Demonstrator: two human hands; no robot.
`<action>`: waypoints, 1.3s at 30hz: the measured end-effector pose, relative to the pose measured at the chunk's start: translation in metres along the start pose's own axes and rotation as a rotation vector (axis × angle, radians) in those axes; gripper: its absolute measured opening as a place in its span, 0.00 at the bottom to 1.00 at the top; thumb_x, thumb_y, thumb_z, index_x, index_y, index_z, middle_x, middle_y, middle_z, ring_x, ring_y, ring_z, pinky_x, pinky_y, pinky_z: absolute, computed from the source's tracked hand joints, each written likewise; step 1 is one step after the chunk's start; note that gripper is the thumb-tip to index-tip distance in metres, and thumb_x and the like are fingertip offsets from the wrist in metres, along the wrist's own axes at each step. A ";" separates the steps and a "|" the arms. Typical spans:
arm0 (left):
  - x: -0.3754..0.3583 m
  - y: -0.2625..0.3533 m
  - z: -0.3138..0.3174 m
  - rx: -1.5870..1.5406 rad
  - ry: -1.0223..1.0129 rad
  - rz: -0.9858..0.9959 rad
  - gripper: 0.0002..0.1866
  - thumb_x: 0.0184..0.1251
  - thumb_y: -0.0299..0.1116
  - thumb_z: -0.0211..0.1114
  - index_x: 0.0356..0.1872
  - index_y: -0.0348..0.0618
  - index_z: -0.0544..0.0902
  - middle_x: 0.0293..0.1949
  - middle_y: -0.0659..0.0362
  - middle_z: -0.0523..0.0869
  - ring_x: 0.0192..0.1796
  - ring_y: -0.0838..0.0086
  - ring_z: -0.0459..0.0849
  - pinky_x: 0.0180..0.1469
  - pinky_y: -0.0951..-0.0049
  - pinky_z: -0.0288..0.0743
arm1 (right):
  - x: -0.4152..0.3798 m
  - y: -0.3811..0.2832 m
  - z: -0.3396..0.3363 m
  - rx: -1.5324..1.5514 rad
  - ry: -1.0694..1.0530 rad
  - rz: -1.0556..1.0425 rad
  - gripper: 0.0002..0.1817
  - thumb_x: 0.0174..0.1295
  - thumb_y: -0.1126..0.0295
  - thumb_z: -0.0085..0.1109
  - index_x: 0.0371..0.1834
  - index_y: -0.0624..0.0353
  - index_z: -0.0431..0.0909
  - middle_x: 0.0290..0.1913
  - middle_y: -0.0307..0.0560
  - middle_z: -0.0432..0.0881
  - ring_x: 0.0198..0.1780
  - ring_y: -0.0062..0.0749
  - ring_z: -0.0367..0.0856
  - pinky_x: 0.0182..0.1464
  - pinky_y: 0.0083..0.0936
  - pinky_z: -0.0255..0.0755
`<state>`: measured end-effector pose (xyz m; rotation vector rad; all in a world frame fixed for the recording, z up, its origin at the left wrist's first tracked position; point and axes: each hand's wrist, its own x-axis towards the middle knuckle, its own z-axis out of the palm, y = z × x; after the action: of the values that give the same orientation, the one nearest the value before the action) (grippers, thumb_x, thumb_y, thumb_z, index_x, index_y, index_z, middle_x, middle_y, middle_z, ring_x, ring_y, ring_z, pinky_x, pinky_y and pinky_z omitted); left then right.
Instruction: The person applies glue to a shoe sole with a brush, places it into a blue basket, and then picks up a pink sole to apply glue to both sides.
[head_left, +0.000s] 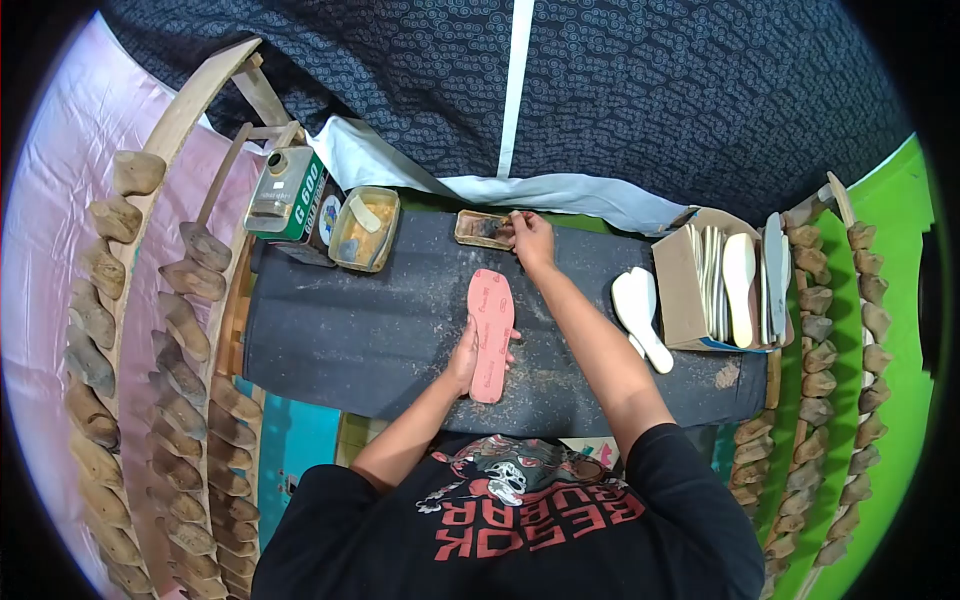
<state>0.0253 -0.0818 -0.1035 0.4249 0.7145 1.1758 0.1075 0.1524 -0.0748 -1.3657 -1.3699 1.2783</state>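
Observation:
A pink insole with dark printed lettering [491,335] lies upright in my left hand [465,357], whose fingers wrap round its middle from behind, over the dark table. Farther forward, my right hand [532,238] reaches to the right end of a small rectangular tray [467,240] with dark contents. Its fingers are pressed together at the tray's edge, and what they hold, if anything, is too small to make out.
A green and grey metal can [290,195] and an open tub of yellowish paste [352,263] stand back left. White soles [635,300] lie near a cardboard box [681,290] packed with more soles. Racks of wooden shoe lasts [92,360] flank the dark-topped table [330,345].

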 end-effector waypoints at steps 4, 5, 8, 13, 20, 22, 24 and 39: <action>-0.013 0.001 -0.001 -0.019 0.016 0.012 0.42 0.78 0.69 0.30 0.68 0.43 0.72 0.54 0.51 0.85 0.37 0.68 0.87 0.39 0.66 0.86 | 0.000 0.013 -0.008 -0.263 0.171 -0.180 0.16 0.71 0.60 0.60 0.39 0.64 0.85 0.27 0.42 0.88 0.27 0.22 0.84 0.31 0.26 0.76; -0.014 0.000 0.000 -0.039 0.015 0.019 0.41 0.78 0.69 0.30 0.68 0.44 0.72 0.55 0.51 0.85 0.37 0.68 0.87 0.39 0.66 0.86 | -0.002 0.011 -0.013 -0.260 0.169 -0.181 0.16 0.71 0.60 0.60 0.39 0.64 0.85 0.27 0.42 0.88 0.27 0.22 0.84 0.31 0.26 0.76; -0.015 -0.006 -0.001 -0.048 0.027 0.010 0.41 0.78 0.69 0.30 0.68 0.44 0.72 0.55 0.51 0.85 0.37 0.68 0.87 0.39 0.65 0.86 | -0.008 0.010 -0.033 -0.249 0.149 -0.157 0.15 0.70 0.61 0.62 0.44 0.64 0.86 0.30 0.44 0.89 0.26 0.22 0.84 0.32 0.24 0.77; -0.009 -0.013 0.007 -0.042 0.033 -0.024 0.41 0.78 0.69 0.30 0.68 0.44 0.72 0.54 0.51 0.85 0.37 0.68 0.87 0.39 0.66 0.85 | -0.015 -0.002 -0.048 -0.161 0.093 -0.125 0.16 0.70 0.61 0.63 0.47 0.65 0.87 0.32 0.44 0.89 0.27 0.22 0.85 0.32 0.23 0.77; -0.004 -0.012 0.019 0.001 -0.011 0.008 0.41 0.78 0.69 0.29 0.69 0.44 0.71 0.55 0.52 0.85 0.37 0.69 0.86 0.40 0.67 0.85 | -0.019 -0.008 -0.053 -0.069 0.046 -0.129 0.15 0.70 0.62 0.64 0.50 0.62 0.87 0.36 0.42 0.90 0.29 0.21 0.85 0.32 0.20 0.76; -0.007 -0.009 0.020 0.003 -0.021 0.014 0.41 0.79 0.69 0.29 0.69 0.45 0.71 0.55 0.52 0.85 0.37 0.70 0.86 0.39 0.67 0.85 | -0.021 -0.010 -0.053 -0.061 0.017 -0.132 0.15 0.70 0.62 0.64 0.51 0.62 0.87 0.36 0.42 0.90 0.30 0.21 0.85 0.32 0.20 0.75; -0.012 -0.006 0.020 0.005 -0.031 0.031 0.42 0.78 0.69 0.29 0.71 0.45 0.70 0.57 0.52 0.84 0.38 0.70 0.86 0.39 0.67 0.85 | -0.023 -0.013 -0.053 0.067 0.027 -0.131 0.14 0.70 0.64 0.64 0.50 0.62 0.87 0.36 0.41 0.89 0.31 0.21 0.86 0.30 0.17 0.75; 0.020 0.032 0.032 -0.082 -0.099 0.148 0.39 0.81 0.65 0.31 0.75 0.46 0.66 0.68 0.54 0.78 0.46 0.70 0.87 0.44 0.65 0.86 | -0.091 -0.053 -0.091 0.689 0.162 -0.092 0.14 0.78 0.62 0.53 0.48 0.65 0.75 0.35 0.51 0.82 0.31 0.34 0.86 0.33 0.27 0.83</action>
<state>0.0302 -0.0499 -0.0659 0.4704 0.5545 1.3088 0.1958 0.0779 0.0026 -0.8884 -0.7570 1.3673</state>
